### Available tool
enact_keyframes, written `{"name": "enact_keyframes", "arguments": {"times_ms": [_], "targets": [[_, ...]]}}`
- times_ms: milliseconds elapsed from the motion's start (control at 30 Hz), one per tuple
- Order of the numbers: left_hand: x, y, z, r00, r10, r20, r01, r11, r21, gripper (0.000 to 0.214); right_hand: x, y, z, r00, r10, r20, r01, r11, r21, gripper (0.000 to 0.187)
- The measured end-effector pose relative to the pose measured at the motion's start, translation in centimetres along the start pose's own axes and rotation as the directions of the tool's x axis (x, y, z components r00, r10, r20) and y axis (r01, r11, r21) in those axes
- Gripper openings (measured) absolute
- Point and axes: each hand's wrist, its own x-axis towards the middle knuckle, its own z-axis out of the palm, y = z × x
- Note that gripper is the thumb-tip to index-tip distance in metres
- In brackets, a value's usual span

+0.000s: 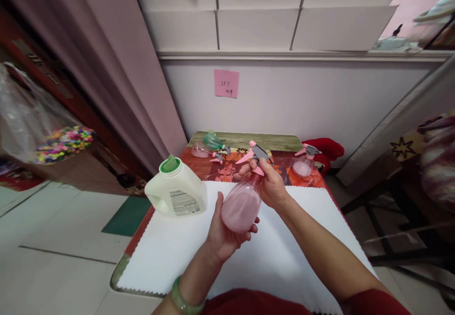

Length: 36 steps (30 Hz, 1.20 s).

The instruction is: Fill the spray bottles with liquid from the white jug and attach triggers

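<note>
pink spray bottle (241, 206) held tilted in mid-air, just above a white cloth (284, 258) spread over a table (245, 138). left hand (222, 234) cupped under the rounded body, fingers wrapped around it; right hand (272, 184) clenched around the neck, just below the pink and grey trigger head (256, 153).

looks like thin translucent plastic, cloudy pink inside (cannot tell how full), so probably light, a little springy under a squeeze, and smooth enough to slip if wet. seems best gripped at the narrow neck and supported from beneath.

at the cloth's far left corner, a white detergent jug (177, 194) with a green cap (169, 164), near the left hand but not touching, and likely the closest thing to bump. along the table's far edge, a small pink bottle (201, 150) lying beside a green bottle (212, 140), and another pink sprayer (303, 165) standing at the right, all well apart from the hands. on the wall behind, a pink sticky note (226, 83).
</note>
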Motion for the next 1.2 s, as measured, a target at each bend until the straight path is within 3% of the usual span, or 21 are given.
{"name": "enact_keyframes", "arguments": {"times_ms": [333,567,633,700,733,767,800,833,867,900,933,967,1000,1067,1133,1200], "targets": [[-0.1,0.2,0.1,0.997,-0.033,-0.073,0.037,0.998,0.055,0.091,-0.6,1.2,-1.0,0.998,-0.045,-0.039,0.046,0.999,0.020,0.040],[-0.4,0.4,0.0,0.980,-0.197,-0.019,0.197,0.980,-0.022,0.088,-1.1,1.7,-1.2,0.997,-0.067,0.045,0.065,0.997,0.036,0.038],[-0.6,0.2,0.5,0.991,-0.127,-0.048,0.129,0.991,0.036,0.086,-1.2,1.8,-1.0,0.996,-0.084,0.022,0.082,0.995,0.054,0.038],[-0.7,-0.2,1.1,0.987,0.094,-0.128,-0.072,0.983,0.167,0.080,-1.2,1.9,-0.6,0.995,-0.093,-0.042,0.096,0.993,0.065,0.039],[-0.7,-0.4,1.3,0.948,0.268,-0.171,-0.217,0.938,0.269,0.074,-1.2,1.9,-0.3,0.992,-0.091,-0.089,0.098,0.992,0.074,0.039],[-0.7,-0.7,1.2,0.866,0.463,-0.190,-0.361,0.840,0.405,0.067,-1.2,1.9,0.0,0.987,-0.081,-0.137,0.094,0.992,0.087,0.040],[-0.5,-0.9,1.0,0.735,0.659,-0.160,-0.479,0.671,0.565,0.060,-1.2,1.8,0.3,0.981,-0.064,-0.180,0.084,0.991,0.106,0.040],[-0.3,-1.1,0.6,0.560,0.826,-0.058,-0.550,0.423,0.720,0.058,-1.3,1.7,0.6,0.975,-0.045,-0.217,0.073,0.989,0.125,0.041],[0.0,-1.1,-0.1,0.372,0.921,0.114,-0.548,0.119,0.828,0.062,-1.3,1.6,0.9,0.968,-0.026,-0.250,0.063,0.988,0.142,0.042],[0.3,-1.2,-0.8,0.183,0.924,0.335,-0.482,-0.212,0.850,0.072,-1.4,1.6,1.2,0.961,-0.007,-0.277,0.052,0.986,0.155,0.042],[0.7,-1.1,-1.6,0.016,0.831,0.557,-0.368,-0.513,0.776,0.083,-1.6,1.6,1.5,0.954,0.008,-0.300,0.044,0.985,0.166,0.041],[1.0,-1.0,-2.4,-0.108,0.680,0.725,-0.235,-0.726,0.646,0.088,-1.7,1.5,1.8,0.948,0.022,-0.317,0.037,0.984,0.177,0.040],[1.4,-0.9,-3.2,-0.187,0.526,0.829,-0.119,-0.850,0.513,0.089,-1.8,1.5,2.0,0.945,0.032,-0.326,0.033,0.981,0.192,0.039],[1.9,-0.9,-4.2,-0.242,0.354,0.903,0.003,-0.931,0.366,0.090,-2.1,1.5,2.5,0.945,0.038,-0.326,0.039,0.973,0.226,0.037],[2.3,-1.3,-4.6,-0.250,0.344,0.905,-0.023,-0.937,0.350,0.098,-2.3,1.3,2.9,0.943,0.016,-0.332,0.063,0.972,0.228,0.037],[2.4,-2.1,-4.2,-0.276,0.465,0.841,-0.200,-0.884,0.423,0.113,-2.5,1.0,3.1,0.936,-0.029,-0.351,0.105,0.975,0.198,0.037]]}}
